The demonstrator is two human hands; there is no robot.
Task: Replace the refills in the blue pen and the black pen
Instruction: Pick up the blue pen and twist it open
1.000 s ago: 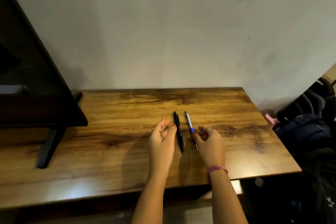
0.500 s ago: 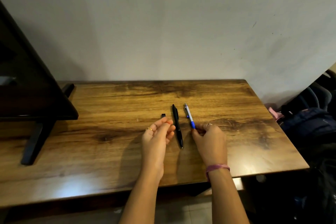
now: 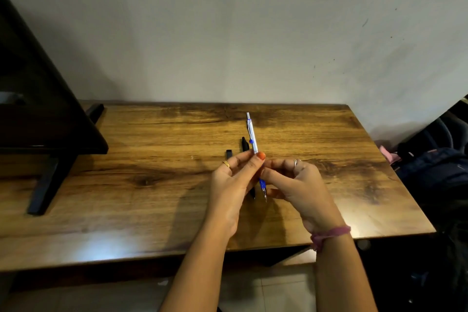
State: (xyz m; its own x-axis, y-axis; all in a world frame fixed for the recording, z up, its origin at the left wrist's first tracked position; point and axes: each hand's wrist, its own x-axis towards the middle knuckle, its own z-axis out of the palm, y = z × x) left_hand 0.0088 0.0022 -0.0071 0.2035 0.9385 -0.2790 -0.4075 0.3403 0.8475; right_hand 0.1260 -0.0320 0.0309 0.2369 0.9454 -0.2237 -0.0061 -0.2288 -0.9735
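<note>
I see the wooden table point(image 3: 126, 185) filling the view, a dark stand point(image 3: 50, 134) at its left. My left hand point(image 3: 228, 185) and right hand point(image 3: 301, 185) are raised together above the table, both pinched on the blue pen point(image 3: 252, 134), which points up and away, tip toward me. The black pen point(image 3: 244, 144) lies on the table behind my left fingers, mostly hidden. A small black piece point(image 3: 229, 154) lies just left of it.

Silver-and-blue pen point(image 3: 252, 134), black pen point(image 3: 244, 144), brown wood-grained table point(image 3: 152, 185).
</note>
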